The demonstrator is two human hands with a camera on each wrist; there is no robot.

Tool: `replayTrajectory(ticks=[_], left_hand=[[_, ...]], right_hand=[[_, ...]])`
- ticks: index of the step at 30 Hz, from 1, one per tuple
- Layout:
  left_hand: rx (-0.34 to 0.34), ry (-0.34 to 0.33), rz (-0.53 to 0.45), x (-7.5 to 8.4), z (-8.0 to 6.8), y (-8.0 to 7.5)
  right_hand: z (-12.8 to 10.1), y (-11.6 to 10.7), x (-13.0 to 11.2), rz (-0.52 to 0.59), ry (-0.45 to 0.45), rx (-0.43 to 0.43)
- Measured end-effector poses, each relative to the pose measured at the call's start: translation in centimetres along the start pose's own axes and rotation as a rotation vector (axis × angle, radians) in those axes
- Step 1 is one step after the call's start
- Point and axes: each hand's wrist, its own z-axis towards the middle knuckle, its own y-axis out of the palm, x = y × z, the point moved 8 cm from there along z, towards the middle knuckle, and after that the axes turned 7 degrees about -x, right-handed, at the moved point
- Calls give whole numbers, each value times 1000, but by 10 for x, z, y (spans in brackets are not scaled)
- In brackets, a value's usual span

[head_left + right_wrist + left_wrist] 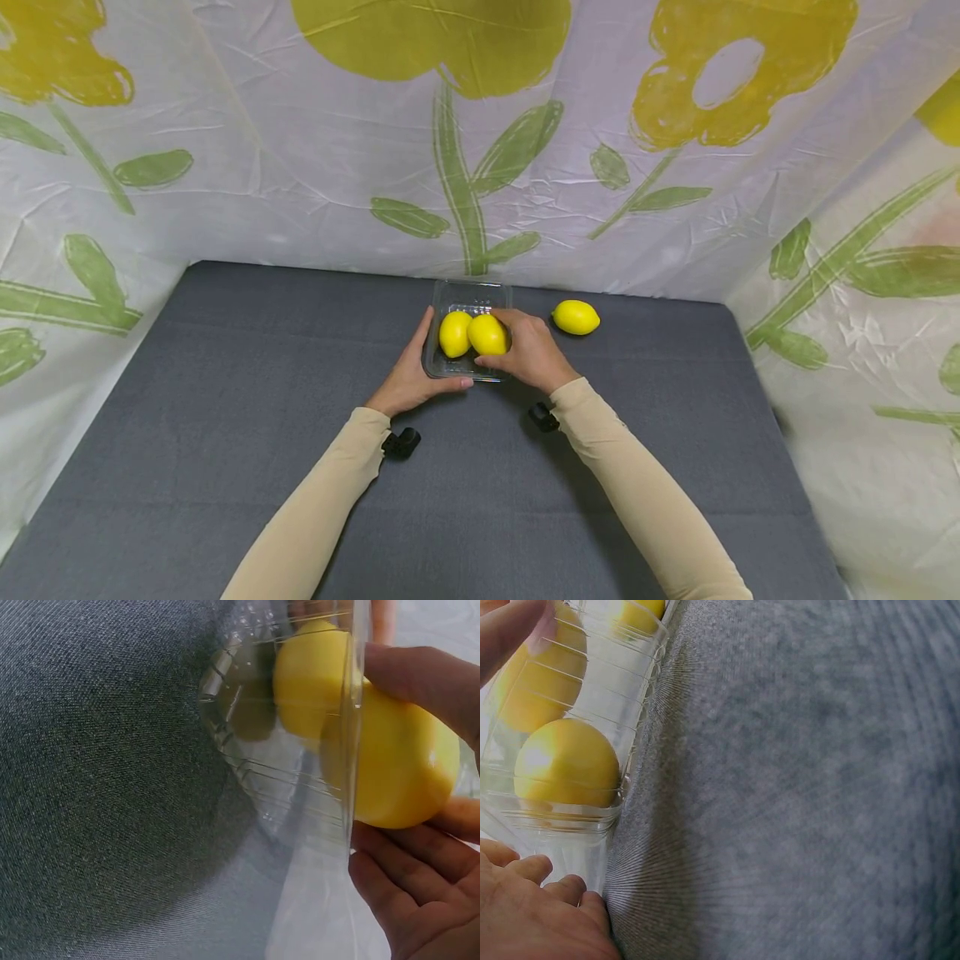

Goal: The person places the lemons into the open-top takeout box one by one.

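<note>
A clear plastic container (pixel 474 292) sits on the dark grey cloth with a yellow lemon (pixel 454 334) inside it, on its left. My right hand (pixel 531 346) grips a second lemon (pixel 488 335) between thumb and fingers. In the right wrist view this gripped lemon (pixel 409 761) is partly above the container's rim, beside the lower lemon (pixel 311 682). My left hand (pixel 416 372) holds the container at its near left corner, fingers along the left side and thumb at the front edge. The left wrist view shows the container's wall (pixel 641 712) close to the cloth.
A third lemon (pixel 576 317) lies on the table to the right of the container, near the back edge. The grey cloth-covered table (pixel 225 417) meets hanging white fabric (pixel 300 167) with printed yellow flowers behind and at both sides. A black wrist camera (pixel 401 443) sits on the left wrist.
</note>
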Motion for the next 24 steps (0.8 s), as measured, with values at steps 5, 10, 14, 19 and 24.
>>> replayTrajectory(ticks=[5,10,14,19,24], left_hand=[[1,2,-4,0,1,0],[-3,-10,0,-1,0,0],[-1,-11,9,-1,-1,0],[3,0,6,-1,-1,0],[-1,-3,-4,0,0,0]], right_hand=[[-1,0,-3,-28,-12,-24],[-3,0,-4,-45,-13,-43],[-5,0,-4,-35,-18,-40],[-7,-1,-4,-24,-30,-24],[-8,0,-4,-15,-37,-19]])
